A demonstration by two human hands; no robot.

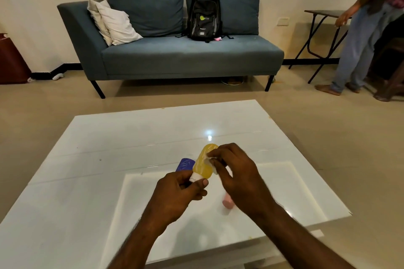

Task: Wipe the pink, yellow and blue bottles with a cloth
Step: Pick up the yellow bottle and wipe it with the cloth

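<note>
My left hand (pixel 182 190) grips the yellow bottle (pixel 203 162) by its white cap end, holding it tilted above the white table (pixel 109 148). My right hand (pixel 236 172) pinches a small white cloth (pixel 211 162) against the bottle's right side. The blue bottle (pixel 184 164) lies on the table just behind the yellow one, partly hidden by it. Under my right wrist the pink bottle (pixel 227 201) rests on the table, mostly covered by the hand.
A blue sofa (pixel 175 54) with a black backpack (pixel 204 14) and white pillows stands beyond the table. A person (pixel 367 28) stands at the far right beside a dark folding table (pixel 323 15). A red-brown object (pixel 12 61) sits at far left.
</note>
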